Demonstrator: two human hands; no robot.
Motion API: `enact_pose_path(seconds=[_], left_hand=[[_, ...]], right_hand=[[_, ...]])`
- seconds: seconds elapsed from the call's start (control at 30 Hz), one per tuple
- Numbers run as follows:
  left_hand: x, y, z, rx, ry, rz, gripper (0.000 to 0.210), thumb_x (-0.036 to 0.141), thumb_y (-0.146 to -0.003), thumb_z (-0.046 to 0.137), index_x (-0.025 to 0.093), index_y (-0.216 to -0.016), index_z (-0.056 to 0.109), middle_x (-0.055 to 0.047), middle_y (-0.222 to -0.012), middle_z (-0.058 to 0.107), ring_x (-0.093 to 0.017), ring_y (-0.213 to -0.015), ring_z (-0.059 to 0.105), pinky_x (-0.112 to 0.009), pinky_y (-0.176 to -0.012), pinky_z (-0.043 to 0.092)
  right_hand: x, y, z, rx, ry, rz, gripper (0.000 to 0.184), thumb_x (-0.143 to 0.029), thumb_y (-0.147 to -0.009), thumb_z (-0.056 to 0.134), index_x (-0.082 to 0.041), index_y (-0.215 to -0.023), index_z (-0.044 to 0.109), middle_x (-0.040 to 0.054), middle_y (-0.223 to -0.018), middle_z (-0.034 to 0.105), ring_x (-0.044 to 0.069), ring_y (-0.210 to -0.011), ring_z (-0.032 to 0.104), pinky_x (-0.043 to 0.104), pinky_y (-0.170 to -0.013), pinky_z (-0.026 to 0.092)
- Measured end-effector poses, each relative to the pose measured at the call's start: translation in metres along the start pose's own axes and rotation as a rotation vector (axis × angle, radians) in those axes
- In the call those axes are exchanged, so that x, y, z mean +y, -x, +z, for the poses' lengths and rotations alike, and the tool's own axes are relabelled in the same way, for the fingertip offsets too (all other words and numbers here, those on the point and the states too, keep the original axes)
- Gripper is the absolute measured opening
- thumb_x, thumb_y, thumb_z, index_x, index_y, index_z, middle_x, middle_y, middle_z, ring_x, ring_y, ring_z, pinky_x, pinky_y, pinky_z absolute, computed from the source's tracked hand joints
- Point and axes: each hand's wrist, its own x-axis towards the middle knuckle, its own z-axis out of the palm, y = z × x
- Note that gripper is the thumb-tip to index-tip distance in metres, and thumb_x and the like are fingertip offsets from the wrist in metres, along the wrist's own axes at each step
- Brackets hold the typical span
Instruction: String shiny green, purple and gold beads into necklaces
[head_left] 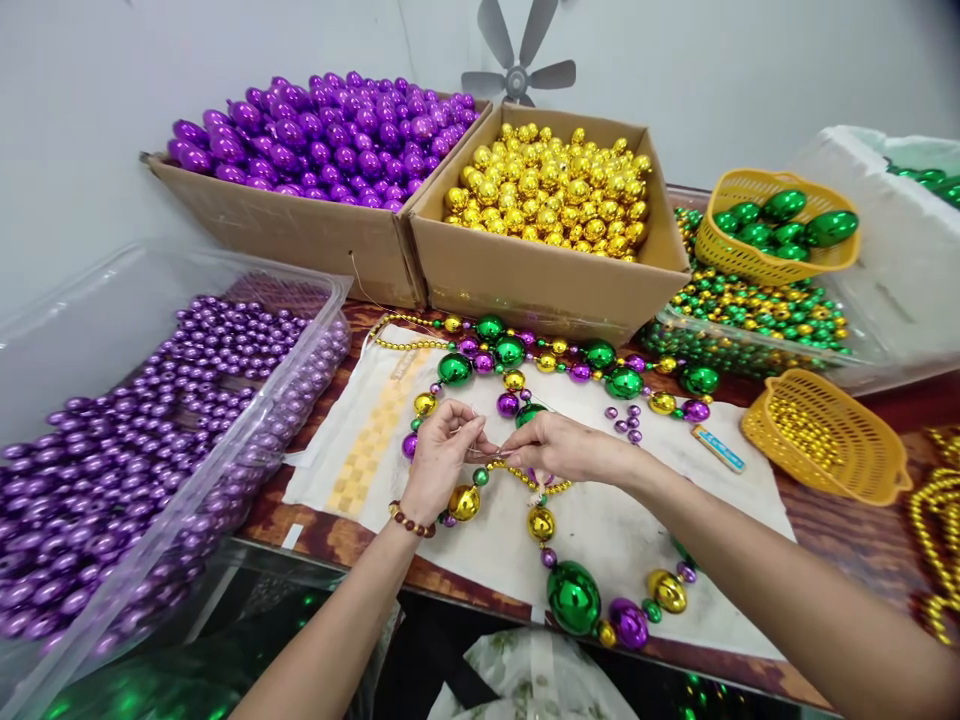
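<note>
My left hand point(442, 450), with a beaded bracelet at the wrist, is closed in a pinch on a thin pale thread point(475, 447). Close beside it my right hand point(559, 445) is closed too, thumb and forefinger pinching the same thread at the fingertips. Just beneath the hands lies a string of small gold beads point(516, 474). It joins larger gold, purple and green beads, among them a big green bead point(574, 597) near the table's front edge. A second bead strand point(600, 355) runs across the back of the white cloth point(450, 550). My fingers partly hide the thread.
Cardboard boxes of purple beads point(322, 150) and gold beads point(555, 190) stand behind. A clear bin point(285, 400) of purple beads is at left. Yellow baskets point(862, 480) point(705, 240) are at right. Loose purple beads point(634, 422) and a blue-labelled piece point(718, 448) lie on the cloth.
</note>
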Motion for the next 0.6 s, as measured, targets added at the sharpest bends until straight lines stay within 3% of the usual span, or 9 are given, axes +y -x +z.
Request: enact_pose_path(seconds=[0.1, 0.2, 0.27, 0.33, 0.43, 0.53, 0.6], left_hand=[[0.002, 0.001, 0.001, 0.007, -0.011, -0.004, 0.027, 0.036, -0.077, 0.069, 0.019, -0.085, 0.049, 0.004, -0.066, 0.061, -0.016, -0.059, 0.068, -0.026, -0.055, 0.056], [0.004, 0.000, 0.001, 0.034, -0.009, -0.014, 0.030, 0.035, -0.073, 0.072, 0.019, -0.086, 0.050, 0.004, -0.064, 0.062, -0.017, -0.059, 0.068, -0.026, -0.055, 0.056], [0.005, -0.002, 0.001, 0.053, -0.005, -0.003, 0.030, 0.033, -0.072, 0.073, 0.018, -0.086, 0.051, 0.004, -0.065, 0.063, -0.016, -0.059, 0.068, -0.027, -0.057, 0.056], [0.007, -0.005, -0.001, 0.071, -0.009, 0.032, 0.029, 0.031, -0.072, 0.074, 0.018, -0.086, 0.052, 0.004, -0.066, 0.064, -0.015, -0.060, 0.068, -0.027, -0.060, 0.057], [0.022, -0.005, -0.001, 0.079, -0.043, 0.135, 0.024, 0.029, -0.074, 0.073, 0.018, -0.086, 0.055, 0.003, -0.067, 0.064, -0.014, -0.060, 0.067, -0.029, -0.064, 0.058], [0.055, 0.010, 0.004, 0.055, -0.105, 0.266, 0.019, 0.028, -0.077, 0.071, 0.019, -0.086, 0.057, 0.002, -0.066, 0.065, -0.015, -0.060, 0.066, -0.029, -0.063, 0.058], [0.082, 0.028, 0.009, 0.018, -0.143, 0.306, 0.015, 0.027, -0.079, 0.069, 0.020, -0.087, 0.058, 0.001, -0.065, 0.064, -0.015, -0.060, 0.065, -0.028, -0.060, 0.056]], right_hand=[[0.000, 0.018, -0.009, 0.083, -0.003, -0.009, 0.026, -0.032, -0.089, 0.053, -0.016, -0.092, 0.073, -0.0009, -0.066, 0.059, 0.010, -0.059, 0.048, 0.022, -0.055, 0.039], [0.024, 0.072, -0.023, 0.294, -0.001, 0.011, 0.031, -0.037, -0.091, 0.052, -0.019, -0.106, 0.072, 0.0044, -0.096, 0.071, 0.017, -0.084, 0.062, 0.026, -0.074, 0.048], [0.057, 0.124, -0.025, 0.513, 0.056, 0.136, 0.037, -0.042, -0.093, 0.049, -0.019, -0.114, 0.068, 0.0065, -0.112, 0.069, 0.020, -0.097, 0.063, 0.029, -0.083, 0.049], [0.098, 0.178, -0.016, 0.704, 0.194, 0.392, 0.042, -0.042, -0.096, 0.040, -0.016, -0.118, 0.065, 0.0094, -0.114, 0.068, 0.021, -0.099, 0.064, 0.031, -0.085, 0.050], [0.156, 0.235, 0.012, 0.779, 0.376, 0.612, 0.038, -0.037, -0.095, 0.041, -0.014, -0.112, 0.066, 0.0129, -0.110, 0.069, 0.025, -0.101, 0.063, 0.037, -0.088, 0.049], [0.179, 0.248, 0.034, 0.810, 0.447, 0.687, 0.035, -0.034, -0.091, 0.047, -0.013, -0.109, 0.067, 0.0183, -0.106, 0.066, 0.036, -0.101, 0.060, 0.052, -0.086, 0.046], [0.162, 0.236, 0.037, 0.855, 0.490, 0.681, 0.034, -0.036, -0.089, 0.051, -0.014, -0.111, 0.066, 0.0199, -0.110, 0.063, 0.040, -0.103, 0.058, 0.057, -0.086, 0.043]])
